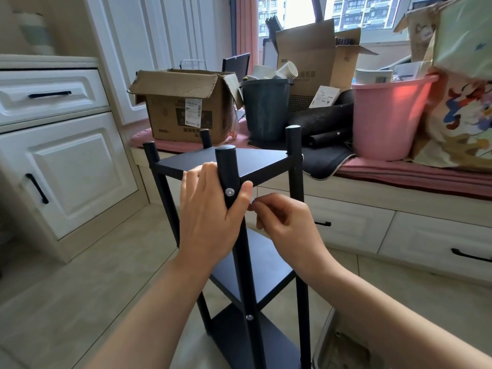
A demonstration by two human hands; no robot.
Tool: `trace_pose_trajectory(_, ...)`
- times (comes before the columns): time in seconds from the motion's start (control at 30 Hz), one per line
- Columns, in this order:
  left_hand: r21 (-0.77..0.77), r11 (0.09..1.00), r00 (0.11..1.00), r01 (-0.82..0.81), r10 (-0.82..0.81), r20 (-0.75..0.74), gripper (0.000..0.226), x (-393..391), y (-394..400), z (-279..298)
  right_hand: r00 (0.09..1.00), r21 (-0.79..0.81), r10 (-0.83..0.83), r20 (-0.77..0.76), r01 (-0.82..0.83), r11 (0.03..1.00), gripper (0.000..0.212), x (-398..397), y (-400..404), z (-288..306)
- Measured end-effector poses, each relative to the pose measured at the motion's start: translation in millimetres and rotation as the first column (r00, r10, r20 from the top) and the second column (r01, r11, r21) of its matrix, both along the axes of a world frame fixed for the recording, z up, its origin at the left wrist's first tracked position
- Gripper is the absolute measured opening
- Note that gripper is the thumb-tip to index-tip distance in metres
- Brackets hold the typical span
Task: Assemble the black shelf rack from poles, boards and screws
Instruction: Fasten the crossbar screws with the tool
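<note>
Home, likely bedroom — window seat (399,174), cabinets (69,166)

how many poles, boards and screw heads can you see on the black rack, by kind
poles: 4
boards: 3
screw heads: 2
total: 9

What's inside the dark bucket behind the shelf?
Sticking out of the dark bucket are a stack of white paper cups and other white things. What lies deeper inside is hidden by its wall.
</note>
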State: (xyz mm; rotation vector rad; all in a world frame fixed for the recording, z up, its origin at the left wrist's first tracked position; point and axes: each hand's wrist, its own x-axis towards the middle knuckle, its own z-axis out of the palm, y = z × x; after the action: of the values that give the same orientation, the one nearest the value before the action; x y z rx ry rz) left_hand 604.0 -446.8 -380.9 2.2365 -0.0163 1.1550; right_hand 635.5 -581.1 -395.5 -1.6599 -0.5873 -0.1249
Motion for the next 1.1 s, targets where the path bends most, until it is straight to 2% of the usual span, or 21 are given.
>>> trace_pose_trajectory(0.37, -0.067, 0.997, 0.999, 0.023, -0.02, 0.039, 0.05, -3, -3, 0, 0.995, 0.036, -0.062, 0.08, 0.059, 0.998, 0.014, -5, -5, 5)
trace_pose_trajectory(0.47, -0.102, 0.994, 0.996, 0.051, -0.043, 0.08, 0.042, -3, -4, 4, 0.991, 0.048, -0.066, 0.116, 0.061, 0.997, 0.013, -7, -8, 7)
trace_pose_trajectory(0.57, -0.178, 0.978, 0.991, 0.112, -0.098, 0.085, 0.021, -5, 0, 10, 0.99, 0.049, -0.051, 0.13, 0.045, 0.998, 0.014, -9, -7, 7)
trace_pose_trajectory(0.73, -0.374, 0.906, 0.979, 0.2, -0.17, 0.111, 0.016, -7, 13, 15, 0.994, 0.062, -0.018, 0.108, 0.011, 0.998, 0.013, -15, 4, 3)
trace_pose_trajectory(0.83, -0.402, 0.892, 0.978, 0.206, -0.181, 0.1, 0.021, -4, 21, 16, 0.996, 0.042, -0.037, 0.087, 0.034, 0.999, 0.013, -10, 14, 4)
trace_pose_trajectory(0.97, -0.385, 0.888, 0.968, 0.252, -0.235, 0.093, 0.008, 0, 31, 18, 0.995, 0.044, -0.056, 0.087, 0.052, 0.998, 0.016, -1, 22, 9)
trace_pose_trajectory(1.1, -0.441, 0.858, 0.963, 0.264, -0.258, 0.075, 0.01, 5, 36, 18, 0.993, 0.049, -0.076, 0.096, 0.072, 0.996, 0.017, 7, 30, 13)
